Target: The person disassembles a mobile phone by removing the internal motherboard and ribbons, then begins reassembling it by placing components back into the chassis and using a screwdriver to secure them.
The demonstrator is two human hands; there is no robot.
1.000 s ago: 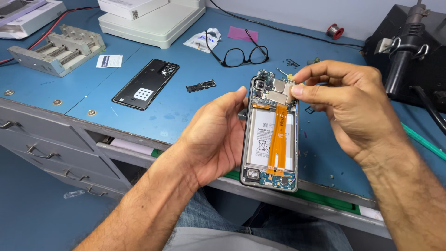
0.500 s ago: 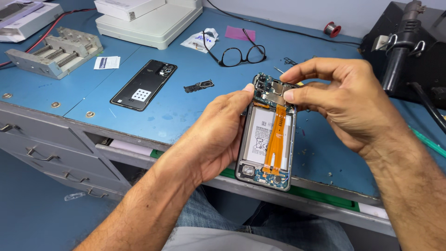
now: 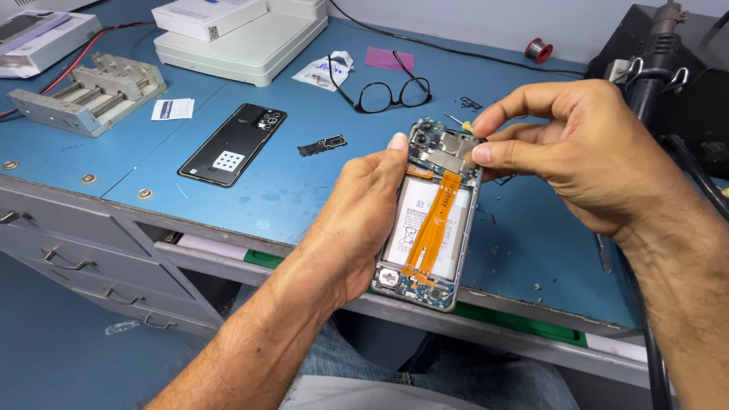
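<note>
Change: since a second ago I have lifted the opened phone a bit and tilted it toward the camera; my right hand sits in the same spot at the top end. I judge the work stays on the top board area.
Left hand: centre of frame, wrapped around the phone's left edge from behind, thumb tip at the upper left corner, gripping the phone.
Right hand: right of centre, thumb and forefinger pinched together at the phone's top right corner on a small grey metal shield; cannot tell if the piece is loose or fixed.
Phone: held just above the desk edge, back off, white battery, two orange flex ribbons running lengthwise, green board at both ends.
Desk: blue, matte, scuffed, drawers below at lower left.
Back cover: glossy black, flat on the desk, left of centre.
Glasses: black frame, upper centre.
Metal jig: grey, ribbed, upper left.
White boxes: stacked, top centre.
Solder spool: small, red, top right.
</note>
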